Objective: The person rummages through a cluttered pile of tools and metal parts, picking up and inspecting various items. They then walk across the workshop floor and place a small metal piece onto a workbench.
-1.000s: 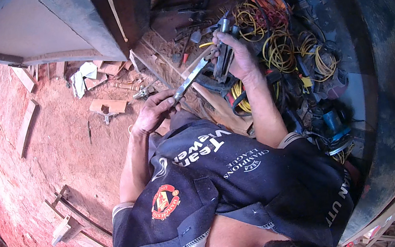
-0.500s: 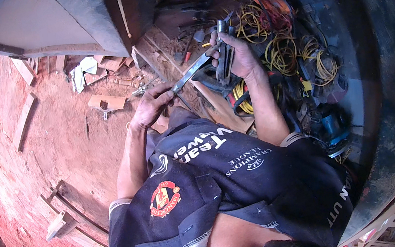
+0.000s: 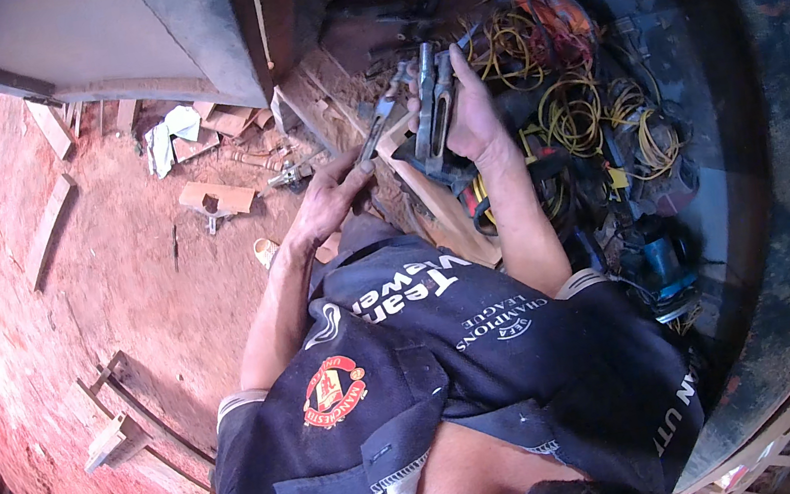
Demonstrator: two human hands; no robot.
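The left hand (image 3: 330, 201) pinches the near end of a slim metal bar (image 3: 376, 132), its long axis slanting away and rightward, just left of the slotted metal tools (image 3: 439, 119) that the right hand (image 3: 477, 126) cradles, thumb extended.

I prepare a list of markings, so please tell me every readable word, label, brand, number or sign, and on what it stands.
Dark blue shirt: large and small white lettering; wording and brands not copied here.
Red-and-yellow crest on it: lettering, likewise not copied.
Metal pieces, blue tool: no text I can make out.
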